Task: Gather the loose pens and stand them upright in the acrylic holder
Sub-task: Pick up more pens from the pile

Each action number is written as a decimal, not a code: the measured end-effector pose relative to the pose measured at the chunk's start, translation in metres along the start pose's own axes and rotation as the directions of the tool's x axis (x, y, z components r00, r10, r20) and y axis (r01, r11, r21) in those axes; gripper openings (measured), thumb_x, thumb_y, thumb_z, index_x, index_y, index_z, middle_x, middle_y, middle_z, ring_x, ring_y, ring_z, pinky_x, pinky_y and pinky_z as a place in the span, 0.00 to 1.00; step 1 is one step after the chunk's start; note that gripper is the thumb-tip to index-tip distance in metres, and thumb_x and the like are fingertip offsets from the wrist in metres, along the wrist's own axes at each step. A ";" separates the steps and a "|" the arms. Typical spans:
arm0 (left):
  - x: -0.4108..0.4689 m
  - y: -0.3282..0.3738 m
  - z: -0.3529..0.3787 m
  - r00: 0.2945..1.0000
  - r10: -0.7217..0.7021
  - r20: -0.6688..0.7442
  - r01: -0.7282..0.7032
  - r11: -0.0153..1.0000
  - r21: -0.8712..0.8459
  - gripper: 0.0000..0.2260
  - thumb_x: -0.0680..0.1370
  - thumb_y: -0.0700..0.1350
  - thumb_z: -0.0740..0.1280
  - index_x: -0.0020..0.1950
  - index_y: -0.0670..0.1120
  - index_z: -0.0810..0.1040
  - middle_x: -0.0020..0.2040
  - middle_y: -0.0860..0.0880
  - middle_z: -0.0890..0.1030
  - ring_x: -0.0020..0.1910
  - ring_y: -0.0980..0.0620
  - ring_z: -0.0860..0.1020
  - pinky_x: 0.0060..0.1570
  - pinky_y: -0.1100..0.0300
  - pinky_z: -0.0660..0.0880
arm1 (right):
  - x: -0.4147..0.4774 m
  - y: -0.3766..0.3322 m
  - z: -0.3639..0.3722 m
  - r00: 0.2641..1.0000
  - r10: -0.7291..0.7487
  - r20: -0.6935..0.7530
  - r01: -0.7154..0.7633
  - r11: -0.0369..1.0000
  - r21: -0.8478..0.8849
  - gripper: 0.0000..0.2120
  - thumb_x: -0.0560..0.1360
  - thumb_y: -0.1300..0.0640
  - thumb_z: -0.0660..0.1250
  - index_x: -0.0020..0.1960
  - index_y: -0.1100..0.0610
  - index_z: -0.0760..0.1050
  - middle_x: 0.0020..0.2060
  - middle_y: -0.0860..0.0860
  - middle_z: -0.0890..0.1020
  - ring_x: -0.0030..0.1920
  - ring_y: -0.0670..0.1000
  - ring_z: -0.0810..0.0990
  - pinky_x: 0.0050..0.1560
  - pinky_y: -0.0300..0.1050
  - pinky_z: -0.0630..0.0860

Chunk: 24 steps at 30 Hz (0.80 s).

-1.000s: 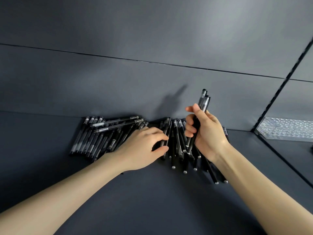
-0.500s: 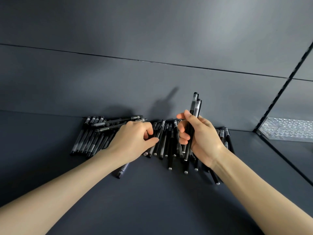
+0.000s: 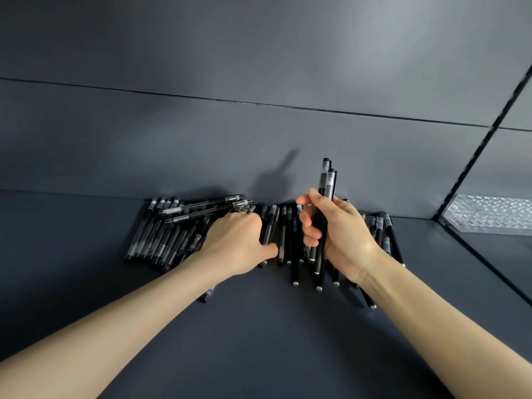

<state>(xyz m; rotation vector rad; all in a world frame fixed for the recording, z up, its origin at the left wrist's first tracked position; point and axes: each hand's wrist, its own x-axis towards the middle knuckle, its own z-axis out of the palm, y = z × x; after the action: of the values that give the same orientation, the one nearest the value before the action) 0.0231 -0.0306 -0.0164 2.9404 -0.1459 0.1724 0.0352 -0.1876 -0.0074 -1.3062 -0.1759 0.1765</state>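
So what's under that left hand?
Loose pens lying on the table; the left hand curls its fingers round a few. How many the palm hides cannot be seen.

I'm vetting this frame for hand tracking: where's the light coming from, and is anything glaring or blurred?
Head view: held pens in the right hand cast a shadow up-left on the wall, so light likely comes from the right; the acrylic holder glints; the left hand gripping loose pens looks sharp.

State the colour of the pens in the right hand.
The pens are black with clear upper sections; head view.
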 end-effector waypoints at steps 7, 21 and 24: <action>-0.003 0.004 -0.007 1.000 0.006 0.023 -0.009 0.992 0.123 0.16 0.75 0.48 0.65 0.33 0.44 0.63 0.32 0.48 0.70 0.36 0.44 0.72 0.30 0.57 0.60 | -0.001 0.000 0.003 1.000 0.012 -0.001 -0.012 1.000 0.008 0.12 0.81 0.55 0.58 0.46 0.61 0.75 0.27 0.52 0.70 0.24 0.47 0.62 0.24 0.38 0.61; -0.011 -0.001 -0.014 0.999 0.006 -0.043 -0.043 0.287 -0.957 0.11 0.81 0.44 0.59 0.48 0.36 0.73 0.31 0.45 0.64 0.27 0.51 0.61 0.28 0.60 0.60 | -0.002 -0.002 0.006 0.992 -0.097 -0.079 0.092 0.994 -0.064 0.15 0.71 0.54 0.71 0.44 0.66 0.76 0.30 0.55 0.67 0.22 0.46 0.57 0.21 0.36 0.58; -0.023 0.010 -0.013 0.987 0.159 -0.002 -0.045 0.267 -0.963 0.13 0.83 0.46 0.56 0.50 0.39 0.75 0.28 0.48 0.67 0.25 0.51 0.63 0.29 0.59 0.63 | -0.003 -0.003 0.008 0.994 -0.102 -0.034 0.100 0.994 -0.055 0.14 0.66 0.49 0.73 0.35 0.57 0.71 0.25 0.49 0.63 0.24 0.47 0.58 0.23 0.36 0.59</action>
<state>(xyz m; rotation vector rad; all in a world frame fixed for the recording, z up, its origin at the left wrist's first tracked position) -0.0017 -0.0362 -0.0051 1.6472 -0.3209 -0.0546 0.0306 -0.1814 -0.0029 -1.3489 -0.2160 0.0623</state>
